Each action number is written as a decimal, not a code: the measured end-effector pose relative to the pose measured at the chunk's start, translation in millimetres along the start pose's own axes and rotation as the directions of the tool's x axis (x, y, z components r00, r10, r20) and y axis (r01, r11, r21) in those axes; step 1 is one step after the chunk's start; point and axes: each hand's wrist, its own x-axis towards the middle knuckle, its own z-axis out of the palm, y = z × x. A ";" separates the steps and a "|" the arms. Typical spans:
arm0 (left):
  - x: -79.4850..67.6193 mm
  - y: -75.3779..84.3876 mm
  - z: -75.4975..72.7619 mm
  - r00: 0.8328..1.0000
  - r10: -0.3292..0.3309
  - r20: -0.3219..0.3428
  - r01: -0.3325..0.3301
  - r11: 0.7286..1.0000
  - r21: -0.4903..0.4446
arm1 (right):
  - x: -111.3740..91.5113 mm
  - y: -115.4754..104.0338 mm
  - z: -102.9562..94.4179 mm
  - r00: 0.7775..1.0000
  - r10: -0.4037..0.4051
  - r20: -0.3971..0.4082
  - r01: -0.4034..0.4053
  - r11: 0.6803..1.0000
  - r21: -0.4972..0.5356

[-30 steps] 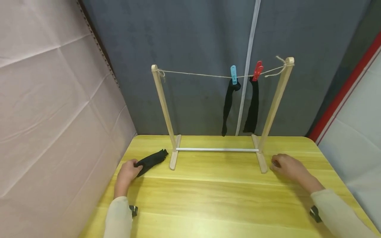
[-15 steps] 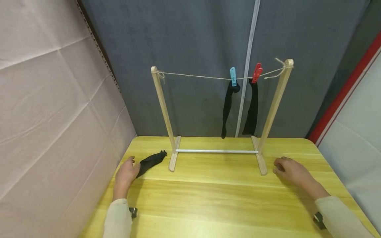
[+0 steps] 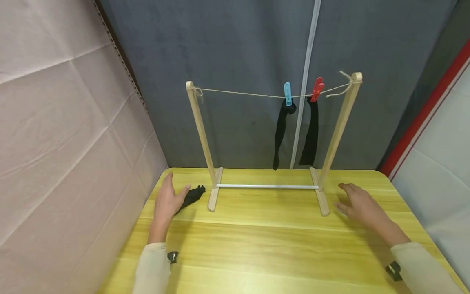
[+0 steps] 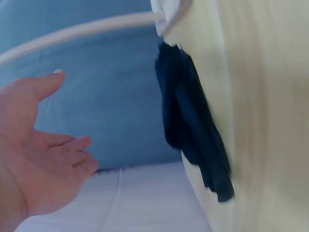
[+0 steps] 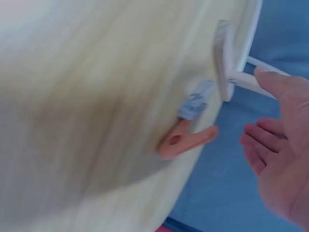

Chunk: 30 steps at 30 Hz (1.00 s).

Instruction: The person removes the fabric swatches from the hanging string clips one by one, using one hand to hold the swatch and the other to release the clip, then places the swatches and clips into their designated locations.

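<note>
My left hand, fingers spread and holding nothing, is over the near end of a black sock at the table's left. The left wrist view shows that sock lying flat, apart from the fingers. My right hand hovers beside the stand's right foot, its fingers extended. In the right wrist view, an orange clothespin and a pale grey-blue clothespin lie together on the table, clear of that hand; the head view hides them. Two black socks hang from the line, one under a blue clothespin, another under a red clothespin.
A wooden stand carries the string between two posts, with a white bar low across its feet. It stands at the back of the yellow wooden table. Grey curtain rises behind; pale cloth flanks the left side.
My left hand has let go of the sock, lifted and moved rightward over it with fingers opening. The right hand's curled fingers have straightened. The sock stays on the table.
</note>
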 end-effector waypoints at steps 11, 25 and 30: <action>2.3 40.4 24.1 0.988 0.151 -0.041 -0.154 0.985 -0.081 | 14.4 -37.0 -29.2 0.970 -0.013 -0.243 0.032 0.997 0.075; -10.4 90.4 85.2 0.892 0.422 -0.160 -0.452 0.846 -0.283 | 42.4 -84.4 -64.0 0.804 -0.119 -0.583 0.145 0.989 -0.002; -7.9 114.3 95.8 0.896 0.423 -0.136 -0.443 0.825 -0.352 | 60.8 -105.9 -78.4 0.717 -0.142 -0.682 0.185 0.983 -0.010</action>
